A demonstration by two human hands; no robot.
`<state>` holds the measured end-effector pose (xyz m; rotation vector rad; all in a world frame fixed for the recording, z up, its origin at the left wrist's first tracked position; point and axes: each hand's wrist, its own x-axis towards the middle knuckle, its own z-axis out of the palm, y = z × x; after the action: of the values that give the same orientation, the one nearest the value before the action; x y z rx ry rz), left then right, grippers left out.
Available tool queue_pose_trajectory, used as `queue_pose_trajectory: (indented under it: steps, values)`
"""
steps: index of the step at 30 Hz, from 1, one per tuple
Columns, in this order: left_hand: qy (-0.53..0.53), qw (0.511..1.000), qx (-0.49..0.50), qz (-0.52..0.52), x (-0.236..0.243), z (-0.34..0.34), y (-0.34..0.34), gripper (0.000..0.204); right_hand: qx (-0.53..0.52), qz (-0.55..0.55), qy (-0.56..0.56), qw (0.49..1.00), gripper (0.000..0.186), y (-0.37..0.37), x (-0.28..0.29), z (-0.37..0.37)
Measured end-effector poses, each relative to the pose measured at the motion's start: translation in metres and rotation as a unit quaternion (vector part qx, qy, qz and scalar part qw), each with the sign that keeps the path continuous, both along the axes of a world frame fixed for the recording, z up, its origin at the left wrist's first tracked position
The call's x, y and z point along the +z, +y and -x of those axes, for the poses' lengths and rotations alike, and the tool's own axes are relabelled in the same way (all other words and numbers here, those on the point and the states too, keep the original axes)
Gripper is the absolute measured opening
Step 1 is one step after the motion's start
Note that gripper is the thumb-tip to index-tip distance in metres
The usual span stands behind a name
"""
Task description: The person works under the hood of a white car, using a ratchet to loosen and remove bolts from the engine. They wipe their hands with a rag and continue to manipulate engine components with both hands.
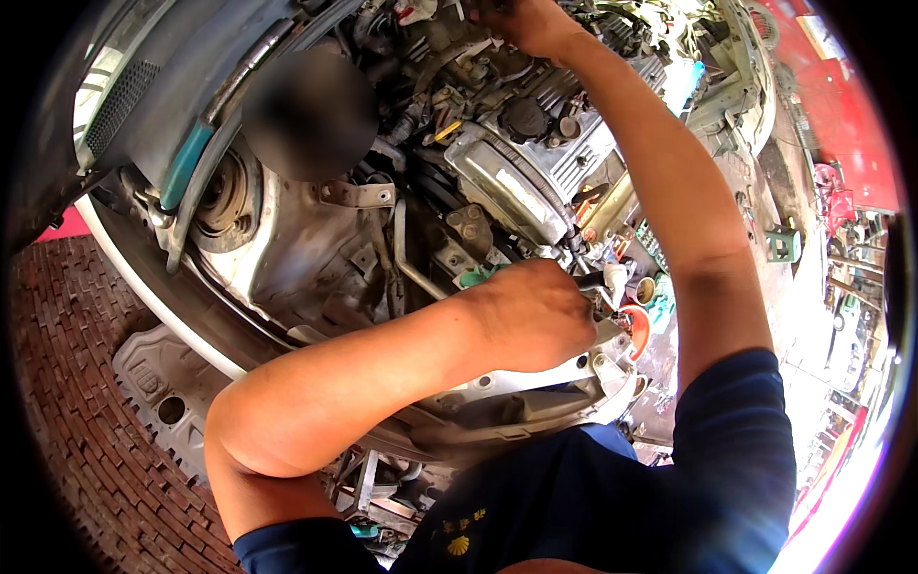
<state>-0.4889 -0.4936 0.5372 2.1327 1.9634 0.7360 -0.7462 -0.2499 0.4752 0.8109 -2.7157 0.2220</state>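
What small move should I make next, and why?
I'd perhaps draw your right hand back slightly over the engine: it reaches so far that the picture's top edge cuts it off, and whatever it touches can't be checked. Your left hand is well apart, nearer your body, so it probably needn't move.

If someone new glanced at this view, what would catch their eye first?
Probably the left hand, curled near the picture's centre, and the right hand up at the top edge. Next, the silver engine cover between them and the teal-handled tool at upper left.
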Motion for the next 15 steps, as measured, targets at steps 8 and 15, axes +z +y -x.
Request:
queue_pose_trajectory:
  steps: [8, 15]
  values:
    - [0.003, 0.999, -0.039, 0.021, -0.013, -0.002, 0.006, 0.016, -0.027, 0.14, -0.109, 0.984, 0.034, -0.046, 0.004, -0.001]
    - [0.014, 0.999, -0.04, -0.008, -0.007, 0.0, 0.009, 0.016, -0.029, 0.15, 0.027, 0.988, 0.036, -0.005, 0.006, -0.025]
